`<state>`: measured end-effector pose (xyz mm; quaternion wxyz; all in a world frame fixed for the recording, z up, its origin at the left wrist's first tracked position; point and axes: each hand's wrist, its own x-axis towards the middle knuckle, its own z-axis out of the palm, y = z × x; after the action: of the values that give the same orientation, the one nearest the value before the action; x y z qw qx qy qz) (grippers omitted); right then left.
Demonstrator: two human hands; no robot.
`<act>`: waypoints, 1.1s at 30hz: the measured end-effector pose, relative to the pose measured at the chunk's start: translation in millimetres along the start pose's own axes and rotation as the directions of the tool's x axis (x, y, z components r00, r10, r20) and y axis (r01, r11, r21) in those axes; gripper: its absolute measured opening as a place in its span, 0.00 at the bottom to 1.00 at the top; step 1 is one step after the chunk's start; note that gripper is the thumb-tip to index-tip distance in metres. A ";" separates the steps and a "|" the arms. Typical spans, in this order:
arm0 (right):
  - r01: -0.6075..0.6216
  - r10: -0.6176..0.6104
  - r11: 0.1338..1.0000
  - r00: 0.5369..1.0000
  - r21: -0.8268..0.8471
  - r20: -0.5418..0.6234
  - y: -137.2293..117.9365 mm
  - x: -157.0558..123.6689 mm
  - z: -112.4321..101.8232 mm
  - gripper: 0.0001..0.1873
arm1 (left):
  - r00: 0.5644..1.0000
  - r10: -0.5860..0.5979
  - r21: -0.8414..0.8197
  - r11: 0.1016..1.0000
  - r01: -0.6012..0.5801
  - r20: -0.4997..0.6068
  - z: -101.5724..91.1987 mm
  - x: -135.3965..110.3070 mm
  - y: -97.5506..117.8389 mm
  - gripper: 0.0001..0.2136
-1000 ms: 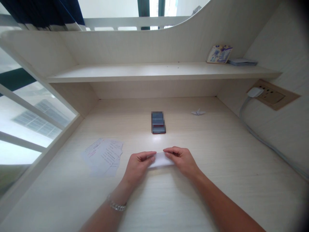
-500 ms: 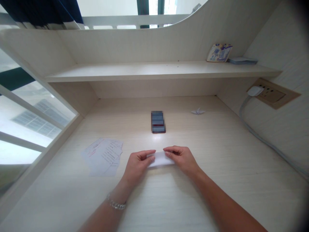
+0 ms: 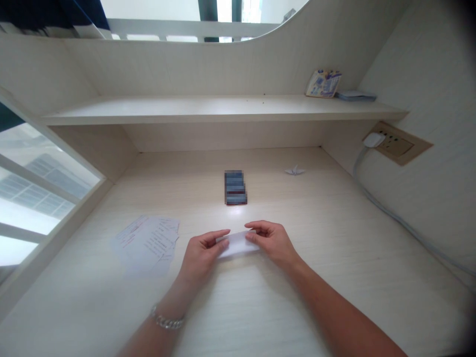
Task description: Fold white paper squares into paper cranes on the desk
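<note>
Between my hands is a folded strip of white paper [image 3: 237, 245], its right end slightly higher than its left. My left hand [image 3: 204, 252] pinches the left end, thumb in front and fingers along the top edge. At the other end, my right hand [image 3: 273, 243] has its thumb on the paper, with the index finger lifted a little off the top edge. A phone [image 3: 235, 187] with a blurred-out screen lies just beyond the paper. Left of my hands are loose sheets [image 3: 148, 245] with handwriting in red and dark ink.
A small folded paper crane [image 3: 295, 171] sits at the back right of the desk. Above runs a shelf [image 3: 167, 106] holding a printed packet [image 3: 323, 83] and a flat stack [image 3: 356, 95]. A grey cable [image 3: 394, 218] hangs from a wall socket [image 3: 398, 144] on the right.
The whole view has shifted, so things appear farther left. The paper's right end has tilted up a little, and my right index finger has risen from its edge.
</note>
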<state>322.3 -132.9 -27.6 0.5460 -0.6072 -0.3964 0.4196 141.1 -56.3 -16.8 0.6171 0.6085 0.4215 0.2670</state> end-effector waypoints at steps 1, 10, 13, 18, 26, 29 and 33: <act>-0.003 0.003 1.000 1.000 -0.017 -0.005 -0.4 -0.1 -0.1 0.17 | 1.000 -0.002 0.010 1.000 0.002 0.001 -0.3 0.0 -0.4 0.14; -0.040 0.039 0.999 0.999 -0.019 -0.002 -1.8 -1.4 -0.5 0.15 | 1.000 -0.028 0.036 0.999 0.028 0.002 -0.5 0.2 -1.6 0.15; -0.047 0.047 0.999 0.999 -0.026 -0.009 -2.5 -1.7 -0.5 0.15 | 0.999 -0.038 0.041 0.998 0.037 0.006 -0.5 -0.1 -1.2 0.15; -0.047 0.047 0.998 0.999 -0.035 -0.015 -1.6 -0.6 -0.6 0.15 | 0.999 -0.043 0.034 0.999 0.043 0.014 -0.7 -1.0 0.1 0.15; 0.005 0.003 0.993 0.998 -0.114 0.068 -3.3 -2.8 -0.1 0.13 | 0.998 -0.023 0.057 0.998 0.020 0.050 -0.2 -1.5 -1.2 0.14; 0.027 -0.011 0.988 0.994 -0.150 0.107 -5.2 -4.2 -0.4 0.12 | 0.998 -0.025 0.048 0.999 0.022 0.065 1.0 -1.8 -0.6 0.14; 0.030 -0.009 0.982 0.994 -0.188 0.110 -5.8 -4.1 -0.2 0.11 | 0.997 -0.040 0.012 0.999 0.039 0.070 2.3 -2.3 2.2 0.16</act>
<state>320.9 -136.3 -21.5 0.4675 -0.6288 -0.4694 0.4071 142.3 -59.1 -14.5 0.6333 0.6124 0.4131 0.2310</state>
